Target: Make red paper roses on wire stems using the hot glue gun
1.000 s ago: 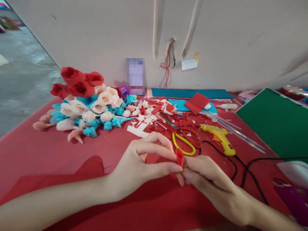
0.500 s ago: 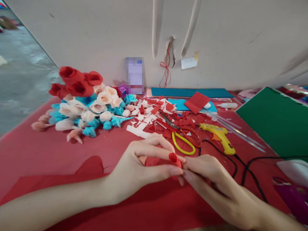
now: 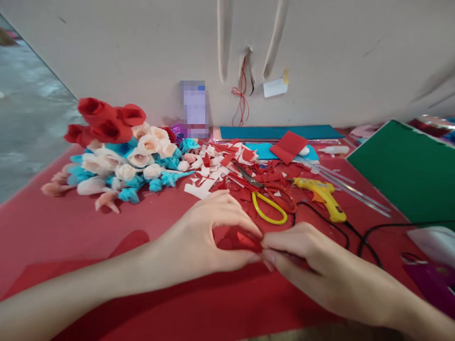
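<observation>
Between my hands is a small rolled red paper flower (image 3: 245, 240), its far side partly hidden by my fingers. My left hand (image 3: 202, 239) curves around it, thumb and fingertips closing on its base. My right hand (image 3: 305, 265) pinches the same base from the right, and the two sets of fingertips meet there. Just beyond the hands lie scissors with red and yellow handles (image 3: 270, 208), on a heap of red and white paper scraps (image 3: 227, 163). Red sheet paper (image 3: 199, 303) spreads under my forearms.
A bunch of red, cream and blue paper flowers (image 3: 138, 156) lies at the left. Right of the scissors rests a yellow glue gun (image 3: 322, 196) with a black cord (image 3: 366, 251). A green board (image 3: 398, 175) lies at the right; a phone (image 3: 195, 109) leans on the wall.
My left fingers have shifted from pinching the flower's side to curving around it near its base. The red flower has turned, its rolled tip now less plain. The view has shifted slightly.
</observation>
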